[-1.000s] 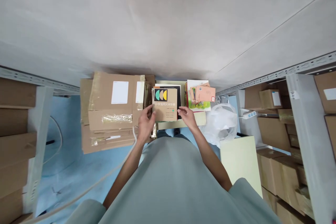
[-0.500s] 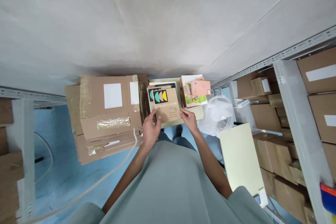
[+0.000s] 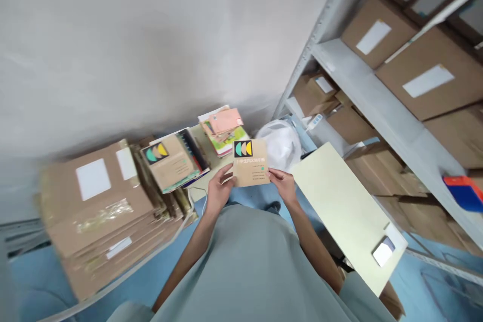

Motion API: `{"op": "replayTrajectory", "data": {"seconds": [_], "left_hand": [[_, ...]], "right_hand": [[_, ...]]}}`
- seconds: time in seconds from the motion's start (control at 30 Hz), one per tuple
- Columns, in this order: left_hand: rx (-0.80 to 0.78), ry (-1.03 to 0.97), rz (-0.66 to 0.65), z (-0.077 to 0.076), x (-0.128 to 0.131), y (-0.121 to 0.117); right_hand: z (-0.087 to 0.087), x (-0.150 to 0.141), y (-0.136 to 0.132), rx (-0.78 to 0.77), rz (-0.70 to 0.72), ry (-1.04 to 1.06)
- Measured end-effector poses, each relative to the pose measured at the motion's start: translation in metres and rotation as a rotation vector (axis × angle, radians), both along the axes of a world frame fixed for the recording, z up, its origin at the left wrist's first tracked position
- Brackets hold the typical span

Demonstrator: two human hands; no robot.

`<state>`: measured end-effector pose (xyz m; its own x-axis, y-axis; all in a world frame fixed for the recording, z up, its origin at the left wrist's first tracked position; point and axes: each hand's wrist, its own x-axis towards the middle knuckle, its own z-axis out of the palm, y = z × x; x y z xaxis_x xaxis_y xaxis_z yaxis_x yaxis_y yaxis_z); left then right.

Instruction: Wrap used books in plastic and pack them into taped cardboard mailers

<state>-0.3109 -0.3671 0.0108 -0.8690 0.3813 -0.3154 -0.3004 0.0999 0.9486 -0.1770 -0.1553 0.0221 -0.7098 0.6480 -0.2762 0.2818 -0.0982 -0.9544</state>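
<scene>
Between my two hands is a tan book [image 3: 249, 165] with a black panel of green, tan and yellow half-circles on its cover. My left hand [image 3: 220, 187] pinches its lower left edge, and my right hand [image 3: 284, 184] grips the lower right edge. The book is held up in front of my body, clear of the table. To its left lies a stack of books [image 3: 171, 163], topped by one with the same cover. Behind it is a smaller pile of booklets [image 3: 225, 130] with a pink one on top.
Flattened cardboard boxes [image 3: 101, 181] are piled on the left. A white plastic bag [image 3: 279, 143] sits behind a pale tabletop [image 3: 335, 206], on which a phone [image 3: 384, 251] lies. Metal shelves with cartons [image 3: 418, 85] line the right. A pale hose [image 3: 151, 261] crosses the left front.
The tan book has been lifted off the stack with both hands and moved right of it. The view has turned to the right, showing more of the shelves and the pale tabletop.
</scene>
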Motion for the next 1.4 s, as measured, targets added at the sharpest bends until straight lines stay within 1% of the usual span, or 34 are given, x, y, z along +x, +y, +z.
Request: {"op": "replayTrajectory", "data": {"seconds": [0.1, 0.2, 0.27, 0.33, 0.4, 0.47, 0.53, 0.6, 0.7, 0.83, 0.97, 1.1, 1.2, 1.27, 1.33, 1.4], "left_hand": [[0.103, -0.128, -0.112, 0.006, 0.032, 0.076], [0.162, -0.257, -0.330, 0.015, 0.074, 0.154], [0.171, -0.295, -0.486, 0.022, 0.105, 0.202], [0.162, -0.312, -0.614, 0.031, 0.137, 0.245], [0.151, -0.311, -0.732, 0.039, 0.168, 0.281], [0.150, -0.291, -0.850, 0.047, 0.196, 0.309], [0.157, -0.262, -0.951, 0.053, 0.220, 0.329], [0.157, -0.242, -1.021, 0.057, 0.239, 0.343], [0.139, -0.238, -1.070, 0.062, 0.258, 0.356], [0.119, -0.245, -1.089, 0.068, 0.273, 0.364], [0.109, -0.271, -1.082, 0.074, 0.279, 0.367], [0.094, -0.274, -1.028, 0.073, 0.280, 0.369], [0.075, -0.203, -0.956, 0.068, 0.281, 0.368], [0.072, -0.146, -0.905, 0.063, 0.283, 0.367], [0.074, -0.103, -0.876, 0.059, 0.286, 0.363], [0.071, -0.076, -0.891, 0.055, 0.291, 0.357]], "right_hand": [[0.010, 0.065, 0.051, 0.013, -0.176, 0.043], [0.020, 0.138, 0.093, 0.022, -0.360, 0.081], [0.026, 0.187, 0.112, 0.022, -0.494, 0.095], [0.033, 0.234, 0.123, 0.017, -0.629, 0.104], [0.040, 0.275, 0.127, 0.014, -0.745, 0.113], [0.046, 0.310, 0.127, 0.024, -0.833, 0.122], [0.051, 0.337, 0.125, 0.042, -0.902, 0.135], [0.053, 0.358, 0.123, 0.056, -0.967, 0.151], [0.053, 0.377, 0.122, 0.063, -1.049, 0.159], [0.050, 0.390, 0.127, 0.066, -1.110, 0.138], [0.046, 0.393, 0.134, 0.086, -1.103, 0.148], [0.041, 0.389, 0.145, 0.097, -1.043, 0.115], [0.040, 0.378, 0.154, 0.217, -1.016, 0.026], [0.040, 0.367, 0.159, 0.254, -0.976, 0.012], [0.041, 0.354, 0.162, 0.207, -0.903, 0.041], [0.042, 0.339, 0.164, 0.147, -0.830, 0.077]]}}
